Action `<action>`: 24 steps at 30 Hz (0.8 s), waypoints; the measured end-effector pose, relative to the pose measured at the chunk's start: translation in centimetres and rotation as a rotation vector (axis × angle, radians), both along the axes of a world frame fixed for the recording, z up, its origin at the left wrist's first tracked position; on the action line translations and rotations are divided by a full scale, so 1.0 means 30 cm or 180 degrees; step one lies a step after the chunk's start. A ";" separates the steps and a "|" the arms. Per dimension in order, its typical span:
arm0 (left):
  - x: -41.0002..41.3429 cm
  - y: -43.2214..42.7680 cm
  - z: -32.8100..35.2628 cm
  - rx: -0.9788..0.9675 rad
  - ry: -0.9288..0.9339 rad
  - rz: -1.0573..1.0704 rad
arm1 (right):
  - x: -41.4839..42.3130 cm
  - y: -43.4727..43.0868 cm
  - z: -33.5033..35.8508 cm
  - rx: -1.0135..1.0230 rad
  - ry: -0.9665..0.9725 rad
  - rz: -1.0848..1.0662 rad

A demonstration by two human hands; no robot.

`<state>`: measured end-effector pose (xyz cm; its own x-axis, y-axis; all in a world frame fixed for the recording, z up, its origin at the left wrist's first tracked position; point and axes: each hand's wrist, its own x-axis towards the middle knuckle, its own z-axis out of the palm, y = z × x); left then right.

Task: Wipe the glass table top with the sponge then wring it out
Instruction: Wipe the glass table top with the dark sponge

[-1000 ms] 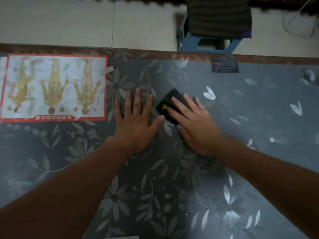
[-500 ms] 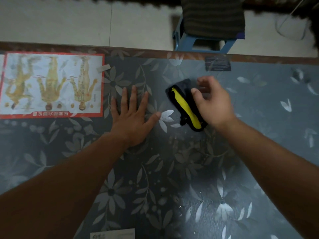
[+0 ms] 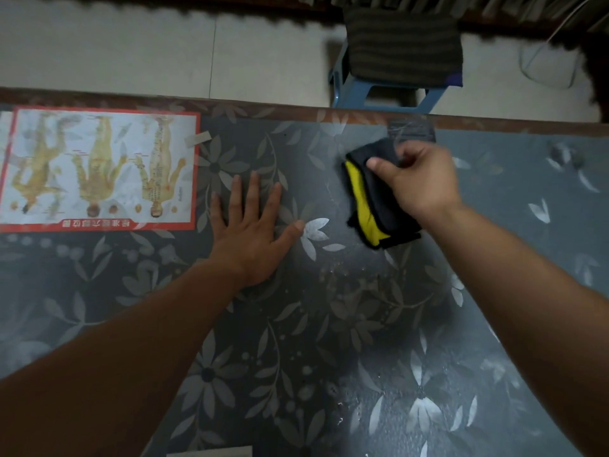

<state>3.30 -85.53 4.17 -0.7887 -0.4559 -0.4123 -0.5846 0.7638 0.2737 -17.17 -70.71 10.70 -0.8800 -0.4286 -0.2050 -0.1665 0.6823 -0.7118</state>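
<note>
The glass table top [image 3: 329,324] covers a grey sheet with a flower and leaf pattern. My right hand [image 3: 418,179] grips a black sponge with a yellow layer [image 3: 369,209], turned on its edge, so the yellow side faces left; its lower corner hangs close to the glass. My left hand [image 3: 253,235] lies flat on the glass to the left of the sponge, fingers spread, holding nothing. Small water drops speckle the glass below the sponge.
A red-framed chart of yellow body figures [image 3: 99,169] lies under the glass at the far left. A dark label [image 3: 412,130] sits near the far edge. Beyond the table stands a blue stool with a dark cushion [image 3: 395,61] on a pale tiled floor.
My right hand went from pressing the sponge flat on the glass to gripping it, turning it on edge and carrying it right. My left hand stayed flat in place.
</note>
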 end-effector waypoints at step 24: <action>0.000 0.002 -0.014 -0.0075 0.0101 0.0069 | 0.187 -0.082 -0.224 0.1229 0.1770 0.2798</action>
<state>3.30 -85.47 3.76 -0.7911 -0.4823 -0.3762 -0.5924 0.7575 0.2744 -11.55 -73.16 3.99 -0.3115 -0.9412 -0.1304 -0.9317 0.3295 -0.1525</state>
